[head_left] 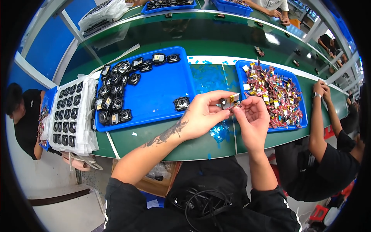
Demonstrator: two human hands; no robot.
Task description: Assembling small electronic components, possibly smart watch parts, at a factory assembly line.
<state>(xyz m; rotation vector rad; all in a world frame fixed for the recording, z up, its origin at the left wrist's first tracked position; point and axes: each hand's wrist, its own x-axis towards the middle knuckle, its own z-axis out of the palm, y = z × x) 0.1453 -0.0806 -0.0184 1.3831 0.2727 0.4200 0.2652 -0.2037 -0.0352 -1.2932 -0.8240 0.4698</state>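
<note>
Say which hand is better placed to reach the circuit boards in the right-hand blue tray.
Probably the right hand: it is nearer that blue tray and its red circuit boards, while the left hand is farther off, holding an electronic assembly.

Held piece (231, 100): flat part silvery, foil-like, with a dull metallic sheen. Black casings (181, 103), apparently moulded plastic, matt bodies with glossy round centres. Left tray (158, 91) and right tray (303, 112): smooth blue plastic, softly shiny. Heaped boards (274, 96) in the latter mix hard reddish surfaces with glinting silver and yellow patches. Desk (174, 155) smooth, green, low sheen; belt (201, 33) beyond it glossier, mirroring the lights. Film scraps (220, 133): thin blue plastic, shiny, crinkled. Packing sheets (89, 141): whitish, translucent, wrinkled plastic. Frame post (34, 71) looks like painted metal, smooth. Sleeve (127, 205): black cloth, matt. Box (170, 185): plain brown cardboard, dull. Cables (189, 210) black, plastic-coated, faintly shiny.
</note>
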